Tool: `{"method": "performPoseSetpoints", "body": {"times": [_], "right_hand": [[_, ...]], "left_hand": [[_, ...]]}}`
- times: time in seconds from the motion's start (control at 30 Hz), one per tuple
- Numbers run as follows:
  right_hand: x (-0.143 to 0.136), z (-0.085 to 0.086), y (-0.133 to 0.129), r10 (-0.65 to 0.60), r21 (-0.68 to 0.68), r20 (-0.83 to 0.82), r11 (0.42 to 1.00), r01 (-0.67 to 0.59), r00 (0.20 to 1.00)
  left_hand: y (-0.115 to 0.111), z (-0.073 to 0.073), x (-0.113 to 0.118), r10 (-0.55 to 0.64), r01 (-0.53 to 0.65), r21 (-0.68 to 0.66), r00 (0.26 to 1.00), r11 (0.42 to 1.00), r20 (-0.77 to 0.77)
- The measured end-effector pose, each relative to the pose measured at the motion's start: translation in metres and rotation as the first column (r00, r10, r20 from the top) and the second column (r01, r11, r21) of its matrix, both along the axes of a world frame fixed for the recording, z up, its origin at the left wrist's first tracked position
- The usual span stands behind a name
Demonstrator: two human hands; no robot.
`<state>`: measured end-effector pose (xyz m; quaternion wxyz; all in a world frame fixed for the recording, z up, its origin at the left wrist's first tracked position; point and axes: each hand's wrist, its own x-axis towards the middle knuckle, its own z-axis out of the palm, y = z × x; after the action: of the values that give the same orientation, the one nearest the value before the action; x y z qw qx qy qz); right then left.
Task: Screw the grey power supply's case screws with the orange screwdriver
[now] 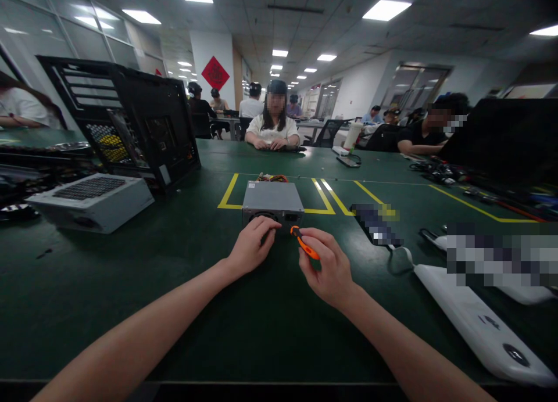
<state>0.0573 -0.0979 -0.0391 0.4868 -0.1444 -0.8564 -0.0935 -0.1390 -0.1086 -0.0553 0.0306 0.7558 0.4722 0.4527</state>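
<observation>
A grey metal power supply box (272,196) sits on the green table, with a fan grille and a socket on its near face and coloured cables behind it. My left hand (255,243) is at the left part of that near face, fingers curled and bunched together; whether something small is between them is hidden. In my right hand (325,262) is a screwdriver with an orange and black handle (308,248), held between thumb and fingers just right of the box. Its shaft cannot be made out.
An open black computer case (143,123) stands at the left, with another power supply (93,200) before it. On the right lie a phone (375,223), white devices (479,320) and cables. A person (272,123) sits opposite.
</observation>
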Motion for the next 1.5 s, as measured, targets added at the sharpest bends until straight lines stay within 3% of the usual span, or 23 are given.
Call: {"method": "performPoseSetpoints", "body": {"times": [0.17,0.27,0.4,0.5,0.63,0.9,1.1,1.5], "right_hand": [[-0.004,0.016,0.008,-0.124,0.102,0.021,0.987,0.121,0.992],[-0.008,0.022,0.012,-0.147,0.172,-0.010,0.974,0.146,0.989],[-0.008,0.018,0.016,-0.075,0.057,-0.085,0.995,0.080,0.994],[-0.006,0.014,0.017,-0.065,-0.029,-0.083,0.998,0.063,0.994],[-0.006,0.014,0.016,-0.054,0.059,-0.063,0.997,0.057,0.997],[-0.009,0.020,0.012,-0.045,0.056,-0.076,0.997,0.049,0.996],[-0.006,0.018,0.014,-0.008,-0.052,-0.114,0.999,0.002,0.993],[-0.005,0.012,0.009,-0.068,0.159,0.038,0.985,0.061,0.997]], "left_hand": [[0.008,0.004,-0.001,0.170,-0.110,0.211,0.941,0.971,-0.292],[0.014,0.003,-0.003,0.189,-0.121,0.202,0.911,0.972,-0.366],[0.017,0.000,-0.006,0.151,-0.088,0.167,0.897,0.982,-0.416],[0.015,0.000,-0.006,0.165,-0.098,0.174,0.885,0.980,-0.436],[0.013,0.002,-0.004,0.184,-0.116,0.176,0.873,0.978,-0.451],[0.012,0.001,-0.003,0.196,-0.122,0.187,0.868,0.975,-0.455],[0.012,0.002,-0.003,0.187,-0.112,0.189,0.876,0.976,-0.444],[0.011,0.003,-0.004,0.185,-0.108,0.184,0.859,0.977,-0.478]]}}
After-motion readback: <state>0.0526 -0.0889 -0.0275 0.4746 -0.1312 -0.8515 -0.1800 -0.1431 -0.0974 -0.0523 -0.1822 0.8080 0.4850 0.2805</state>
